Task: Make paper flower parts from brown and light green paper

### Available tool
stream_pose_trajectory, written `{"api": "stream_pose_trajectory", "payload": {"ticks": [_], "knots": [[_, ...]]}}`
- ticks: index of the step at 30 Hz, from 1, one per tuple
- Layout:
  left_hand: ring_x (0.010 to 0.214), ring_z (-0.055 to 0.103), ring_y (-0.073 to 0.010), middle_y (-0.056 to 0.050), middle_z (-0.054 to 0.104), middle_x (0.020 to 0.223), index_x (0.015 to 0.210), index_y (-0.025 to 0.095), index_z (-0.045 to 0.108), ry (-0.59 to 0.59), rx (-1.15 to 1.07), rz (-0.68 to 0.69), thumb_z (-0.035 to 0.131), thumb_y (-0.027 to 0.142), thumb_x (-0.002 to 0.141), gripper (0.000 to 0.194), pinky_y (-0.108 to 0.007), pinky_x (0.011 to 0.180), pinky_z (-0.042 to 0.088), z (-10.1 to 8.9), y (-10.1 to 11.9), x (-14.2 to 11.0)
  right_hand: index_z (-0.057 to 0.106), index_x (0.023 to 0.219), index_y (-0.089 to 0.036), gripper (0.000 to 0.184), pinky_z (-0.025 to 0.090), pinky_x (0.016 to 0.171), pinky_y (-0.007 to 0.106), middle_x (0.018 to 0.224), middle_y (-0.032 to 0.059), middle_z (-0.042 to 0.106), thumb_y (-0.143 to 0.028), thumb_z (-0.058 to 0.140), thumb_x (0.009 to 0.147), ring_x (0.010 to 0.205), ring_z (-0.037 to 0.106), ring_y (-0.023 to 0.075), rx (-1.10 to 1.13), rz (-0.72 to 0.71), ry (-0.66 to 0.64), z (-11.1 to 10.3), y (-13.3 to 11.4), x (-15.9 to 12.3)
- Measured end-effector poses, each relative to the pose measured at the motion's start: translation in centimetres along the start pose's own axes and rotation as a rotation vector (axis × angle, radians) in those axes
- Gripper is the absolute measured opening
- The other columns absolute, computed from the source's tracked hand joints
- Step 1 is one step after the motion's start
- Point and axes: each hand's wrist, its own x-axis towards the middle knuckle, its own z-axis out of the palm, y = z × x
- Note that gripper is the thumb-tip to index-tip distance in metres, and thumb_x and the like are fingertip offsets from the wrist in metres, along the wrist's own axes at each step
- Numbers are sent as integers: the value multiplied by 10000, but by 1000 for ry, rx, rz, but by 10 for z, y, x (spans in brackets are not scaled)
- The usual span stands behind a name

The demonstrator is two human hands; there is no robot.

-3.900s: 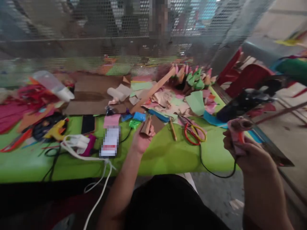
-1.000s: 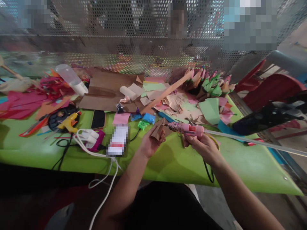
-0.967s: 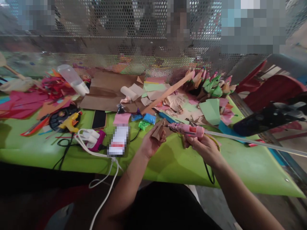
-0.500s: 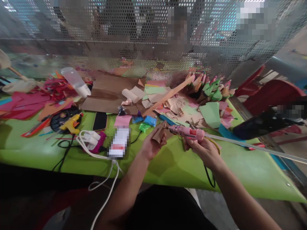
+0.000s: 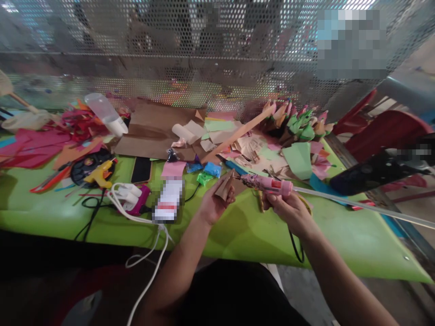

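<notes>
My left hand [image 5: 215,206] is closed around a folded piece of brown paper [image 5: 224,188], shaped like a small cone. In my right hand [image 5: 287,206] is a pink hot glue gun [image 5: 272,185] with a mottled front end. Its nozzle points left, right at the upper edge of the brown paper; whether the two touch I cannot tell. A long clear glue stick [image 5: 353,203] sticks out of the gun's back. From below my right hand a black cord [image 5: 296,246] loops down over the table's front edge.
The green table [image 5: 244,240] carries a phone [image 5: 169,199], a power strip with white plugs [image 5: 131,197], a yellow glue gun [image 5: 100,174] and paper scraps [image 5: 248,149]. Paper flowers [image 5: 304,122] stand at back right. A perforated metal screen [image 5: 204,68] rises behind; a dark bottle [image 5: 360,179] lies right.
Both hands stay almost where they were. The glue gun has shifted very slightly to the right, its nozzle still by the brown paper. The camera view has moved a little.
</notes>
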Motion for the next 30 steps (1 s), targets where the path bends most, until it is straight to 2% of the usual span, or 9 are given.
{"api": "stream_pose_trajectory", "payload": {"ticks": [7, 13, 18, 25, 30], "knots": [[529, 526, -100, -49, 640, 647, 879, 115, 747, 30, 23, -19, 565, 251, 947, 236, -219, 523, 400, 2, 1, -1, 644, 667, -185, 606, 465, 584, 284, 667, 66, 641, -780, 613, 774, 627, 571, 174, -14, 18, -35, 3, -4, -1], [600, 579, -120, -78, 728, 787, 938, 144, 748, 83, 14, -44, 622, 244, 912, 163, -242, 565, 430, 2, 2, -2, 646, 710, -184, 615, 454, 559, 285, 635, 52, 626, -798, 636, 738, 596, 557, 170, 48, 32, 8, 2, -1, 2], [565, 557, -111, -69, 704, 720, 869, 129, 753, 86, 26, -48, 611, 274, 928, 211, -239, 561, 423, 1, 2, -2, 645, 716, -181, 601, 465, 591, 292, 662, 59, 642, -780, 625, 764, 621, 571, 174, 34, 24, -17, 1, -1, -1], [541, 533, -99, -73, 708, 737, 904, 126, 759, 53, 45, -26, 643, 311, 919, 218, -234, 535, 413, -1, 1, -1, 649, 705, -184, 610, 442, 574, 295, 659, 58, 637, -787, 602, 775, 619, 557, 175, 6, 24, -1, 1, -2, -1], [560, 543, -103, -67, 690, 729, 908, 127, 759, 56, 51, -41, 582, 317, 959, 264, -224, 527, 406, 2, 1, -3, 654, 721, -183, 551, 428, 548, 287, 665, 53, 637, -726, 625, 806, 597, 540, 161, 46, 36, 20, -3, 2, -3]]}}
